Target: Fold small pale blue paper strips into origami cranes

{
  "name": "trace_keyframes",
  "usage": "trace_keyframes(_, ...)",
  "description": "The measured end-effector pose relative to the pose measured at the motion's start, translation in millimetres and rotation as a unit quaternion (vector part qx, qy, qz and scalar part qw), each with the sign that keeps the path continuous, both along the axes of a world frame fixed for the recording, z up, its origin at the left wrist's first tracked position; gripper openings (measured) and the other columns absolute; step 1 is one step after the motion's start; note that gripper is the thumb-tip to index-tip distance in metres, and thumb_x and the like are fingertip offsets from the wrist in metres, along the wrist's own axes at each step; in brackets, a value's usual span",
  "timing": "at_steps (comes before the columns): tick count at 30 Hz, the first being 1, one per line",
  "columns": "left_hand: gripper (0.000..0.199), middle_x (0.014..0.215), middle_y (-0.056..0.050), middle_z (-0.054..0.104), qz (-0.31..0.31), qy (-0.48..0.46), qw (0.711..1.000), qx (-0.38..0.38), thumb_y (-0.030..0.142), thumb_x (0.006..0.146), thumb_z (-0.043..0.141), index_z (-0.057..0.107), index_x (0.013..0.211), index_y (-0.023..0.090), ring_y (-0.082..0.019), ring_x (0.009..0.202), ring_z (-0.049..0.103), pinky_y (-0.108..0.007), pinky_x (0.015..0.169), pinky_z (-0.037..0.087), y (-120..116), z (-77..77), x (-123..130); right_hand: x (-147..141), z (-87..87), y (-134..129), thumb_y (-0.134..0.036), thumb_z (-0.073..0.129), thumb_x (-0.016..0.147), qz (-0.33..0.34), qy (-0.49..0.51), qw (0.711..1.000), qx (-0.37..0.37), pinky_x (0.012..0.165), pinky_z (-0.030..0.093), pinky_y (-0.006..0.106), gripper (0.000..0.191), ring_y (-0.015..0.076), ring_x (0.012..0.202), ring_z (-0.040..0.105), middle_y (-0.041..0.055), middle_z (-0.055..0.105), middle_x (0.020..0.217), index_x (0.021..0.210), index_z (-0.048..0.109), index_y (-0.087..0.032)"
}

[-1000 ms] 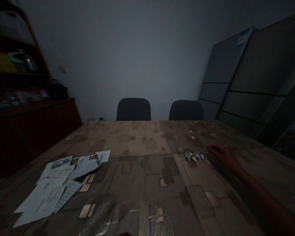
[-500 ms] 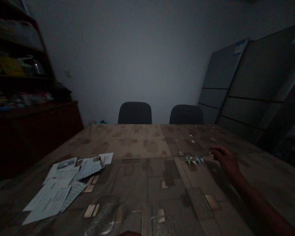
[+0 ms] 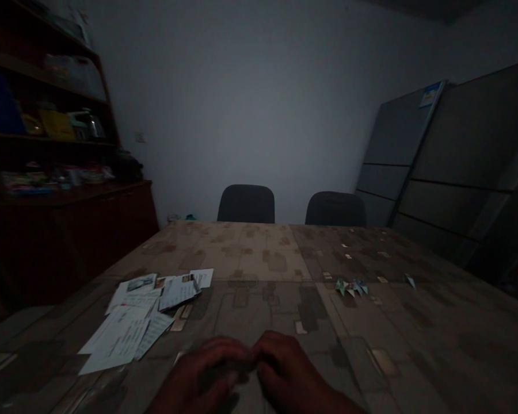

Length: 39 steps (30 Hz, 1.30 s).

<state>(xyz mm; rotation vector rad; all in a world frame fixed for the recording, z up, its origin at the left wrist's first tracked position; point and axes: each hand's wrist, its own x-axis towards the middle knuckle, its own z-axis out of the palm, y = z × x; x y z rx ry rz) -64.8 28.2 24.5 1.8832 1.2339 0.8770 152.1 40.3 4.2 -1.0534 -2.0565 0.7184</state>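
My left hand (image 3: 207, 374) and my right hand (image 3: 285, 368) are together low over the near part of the patterned table (image 3: 259, 310). Their fingers are curled and meet at the tips; whatever is between them, if anything, is hidden in the dark. Loose printed papers (image 3: 121, 328) lie in an overlapping pile to the left. A row of small folded paper pieces (image 3: 351, 287) rests on the right half of the table, and one more folded piece (image 3: 409, 280) sits apart, farther right.
Two dark chairs (image 3: 246, 203) stand behind the far table edge. A wooden shelf unit with a cabinet (image 3: 69, 218) fills the left side. Tall grey panels (image 3: 388, 144) stand at the right against the wall.
My right hand has come back from the right side of the table to the near middle, leaving a folded piece there. My left hand has risen into view. The view has shifted slightly.
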Motion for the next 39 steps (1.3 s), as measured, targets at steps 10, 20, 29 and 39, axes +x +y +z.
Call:
trace_keyframes(10,0.069,0.149,-0.026,0.042,0.247,0.290,0.912,0.154,0.051,0.085,0.043,0.043,0.137,0.005,-0.040,0.134,0.044,-0.055,0.107,0.038,82,-23.5,-159,-13,-19.4,5,0.001,0.051,0.067,0.003,-0.011,1.000,0.012,0.073,0.048,0.025,0.032,0.0191,0.077,0.068,0.0081,0.071,0.079,0.082,0.075,-0.013)
trace_keyframes(20,0.058,0.149,-0.021,0.044,0.202,0.378,0.888,0.163,0.037,0.088,0.045,0.048,0.139,0.011,-0.040,0.138,0.039,-0.067,0.108,0.026,83,-34.4,-146,-8,-24.5,8,-0.008,0.048,0.075,0.037,-0.023,0.997,0.062,0.069,0.047,0.026,0.025,0.0192,0.074,0.066,0.0075,0.068,0.077,0.082,0.071,-0.015)
trace_keyframes(29,0.042,0.138,-0.016,0.060,0.132,0.390,0.895,0.171,0.032,0.092,0.049,0.060,0.130,0.019,-0.036,0.133,0.047,-0.062,0.112,0.021,110,-14.1,-109,-6,-39.3,16,-0.010,0.048,0.073,0.047,-0.030,0.995,0.085,0.068,0.048,0.024,0.027,0.0184,0.074,0.067,0.0064,0.069,0.078,0.083,0.071,-0.018)
trace_keyframes(39,0.038,0.133,-0.013,0.065,0.113,0.357,0.916,0.147,0.037,0.094,0.045,0.064,0.124,0.023,-0.032,0.123,0.059,-0.055,0.113,0.024,105,-5.9,-104,-7,-29.5,12,-0.007,0.048,0.071,0.046,-0.033,0.995,0.078,0.069,0.048,0.025,0.028,0.0187,0.075,0.067,0.0067,0.070,0.079,0.082,0.072,-0.019)
